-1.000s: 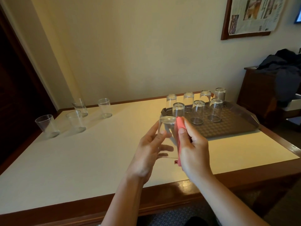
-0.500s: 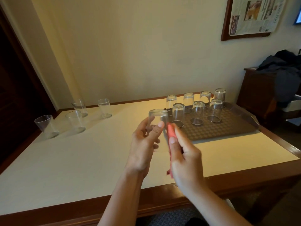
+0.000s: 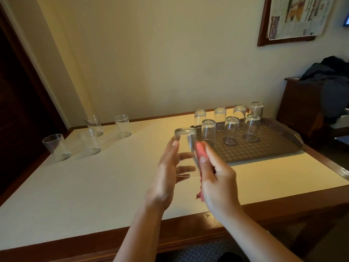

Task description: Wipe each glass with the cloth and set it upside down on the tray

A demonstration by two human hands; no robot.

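My left hand [image 3: 166, 173] holds a clear glass [image 3: 186, 146] upside down above the table, base up, fingers curled round its side. My right hand [image 3: 217, 178] grips a red cloth [image 3: 200, 154] and presses it against the right side of that glass. Several clear glasses [image 3: 208, 133] stand upside down on the brown patterned tray [image 3: 264, 150] at the right. Several more glasses [image 3: 88, 141] stand upright at the table's far left.
The pale table [image 3: 94, 186] has a dark wooden edge all round. A dark wooden cabinet [image 3: 306, 108] with dark clothing on it stands to the right of the table. A framed newspaper [image 3: 296, 16] hangs on the wall.
Both hands with the glass and cloth have shifted a little left, away from the tray. The glass has turned in my left hand while the cloth stays against its side.
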